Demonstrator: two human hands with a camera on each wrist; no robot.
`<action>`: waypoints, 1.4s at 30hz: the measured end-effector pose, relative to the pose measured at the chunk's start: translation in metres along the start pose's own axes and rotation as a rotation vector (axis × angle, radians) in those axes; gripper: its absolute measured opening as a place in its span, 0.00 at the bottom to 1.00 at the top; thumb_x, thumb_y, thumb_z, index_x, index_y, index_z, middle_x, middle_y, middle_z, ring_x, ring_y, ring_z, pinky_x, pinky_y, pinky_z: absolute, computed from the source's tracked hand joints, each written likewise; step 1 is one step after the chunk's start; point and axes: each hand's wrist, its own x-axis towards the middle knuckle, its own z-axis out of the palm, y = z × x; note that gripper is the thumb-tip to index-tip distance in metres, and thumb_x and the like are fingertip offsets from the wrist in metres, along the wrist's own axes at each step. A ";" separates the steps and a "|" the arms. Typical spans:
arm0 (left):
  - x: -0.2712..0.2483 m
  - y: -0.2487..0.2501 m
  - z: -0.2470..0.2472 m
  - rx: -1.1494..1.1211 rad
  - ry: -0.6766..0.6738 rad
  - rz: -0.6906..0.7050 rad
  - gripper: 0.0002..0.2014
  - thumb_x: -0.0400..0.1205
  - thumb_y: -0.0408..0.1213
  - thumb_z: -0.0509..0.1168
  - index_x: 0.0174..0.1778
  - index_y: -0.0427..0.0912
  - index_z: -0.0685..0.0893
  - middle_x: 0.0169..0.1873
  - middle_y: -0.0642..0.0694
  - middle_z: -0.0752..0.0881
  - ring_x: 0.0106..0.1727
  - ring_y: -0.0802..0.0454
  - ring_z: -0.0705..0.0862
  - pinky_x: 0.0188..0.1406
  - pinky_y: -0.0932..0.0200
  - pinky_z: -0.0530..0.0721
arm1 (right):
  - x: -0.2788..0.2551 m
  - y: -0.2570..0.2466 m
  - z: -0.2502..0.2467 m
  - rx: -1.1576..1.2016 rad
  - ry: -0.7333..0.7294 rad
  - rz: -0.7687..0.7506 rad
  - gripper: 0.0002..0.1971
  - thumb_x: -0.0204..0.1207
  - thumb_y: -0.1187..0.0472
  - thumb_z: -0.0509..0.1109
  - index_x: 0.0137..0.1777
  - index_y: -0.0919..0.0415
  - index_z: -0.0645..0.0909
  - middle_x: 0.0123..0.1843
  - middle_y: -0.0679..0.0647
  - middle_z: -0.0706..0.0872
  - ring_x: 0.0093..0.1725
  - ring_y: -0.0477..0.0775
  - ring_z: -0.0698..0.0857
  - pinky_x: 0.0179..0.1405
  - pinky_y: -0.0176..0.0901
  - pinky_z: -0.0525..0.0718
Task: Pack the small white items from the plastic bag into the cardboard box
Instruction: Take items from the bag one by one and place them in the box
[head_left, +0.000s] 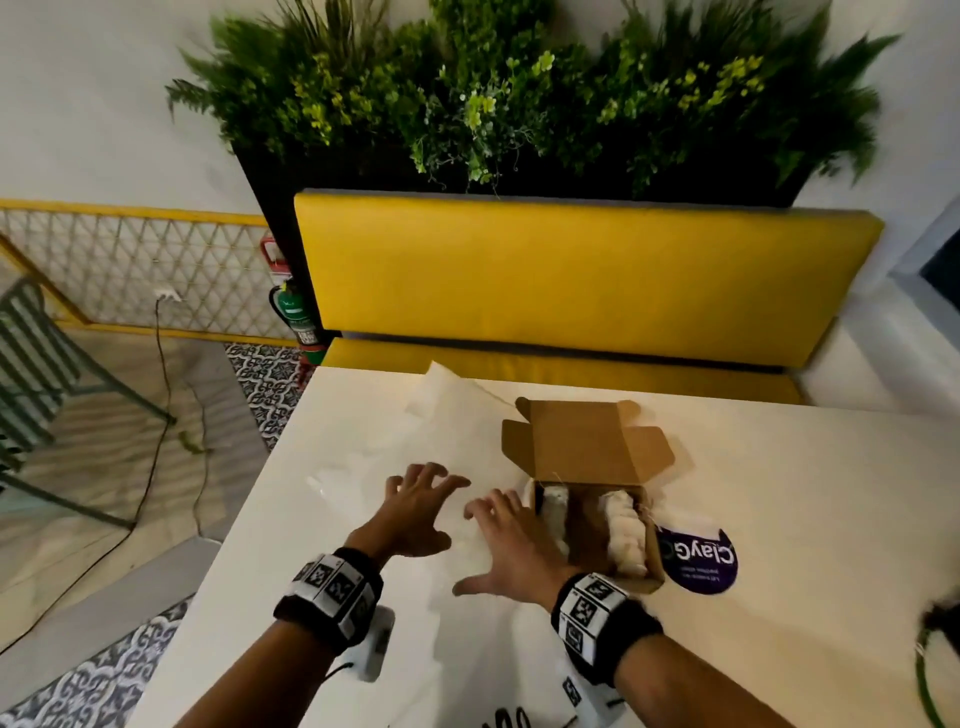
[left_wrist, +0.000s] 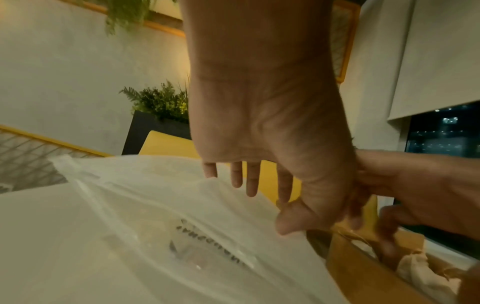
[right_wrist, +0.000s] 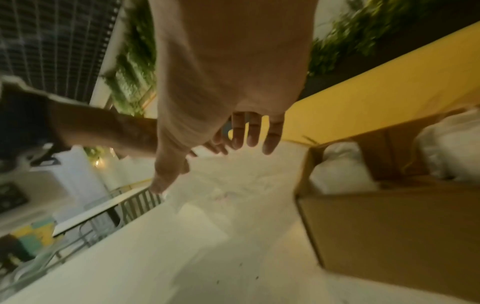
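Thin translucent plastic bag (left_wrist: 161, 205) (crinkled), matt cardboard box (head_left: 592, 447)

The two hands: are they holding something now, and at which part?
Nothing is held. The left hand and the right hand are both spread open over the plastic bag, beside the cardboard box.

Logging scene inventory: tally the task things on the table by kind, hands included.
Cardboard box, lid open: 1
White wrapped items inside the box: 2 visible
Plastic bag, flat on the table: 1
Hands, both open, holding nothing: 2, left hand, right hand
Total: 6
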 end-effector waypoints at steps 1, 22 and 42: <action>0.003 0.002 0.003 -0.057 -0.024 0.008 0.39 0.72 0.47 0.68 0.79 0.60 0.60 0.75 0.47 0.63 0.76 0.42 0.60 0.70 0.40 0.68 | 0.007 -0.007 0.008 -0.054 -0.026 0.015 0.43 0.63 0.31 0.75 0.71 0.52 0.65 0.68 0.53 0.70 0.66 0.57 0.69 0.63 0.53 0.74; 0.008 -0.117 0.046 -0.040 -0.176 -0.080 0.35 0.81 0.59 0.62 0.83 0.59 0.56 0.85 0.47 0.49 0.85 0.43 0.48 0.77 0.32 0.62 | 0.012 -0.018 0.049 0.024 -0.307 0.157 0.19 0.75 0.55 0.67 0.65 0.57 0.78 0.65 0.60 0.75 0.65 0.64 0.78 0.58 0.50 0.77; -0.053 -0.046 0.040 -0.427 -0.091 0.264 0.19 0.87 0.34 0.52 0.73 0.40 0.76 0.67 0.41 0.81 0.69 0.46 0.76 0.67 0.68 0.64 | 0.031 -0.033 0.039 0.362 0.115 0.119 0.01 0.79 0.60 0.60 0.48 0.55 0.70 0.40 0.50 0.80 0.37 0.53 0.76 0.39 0.46 0.74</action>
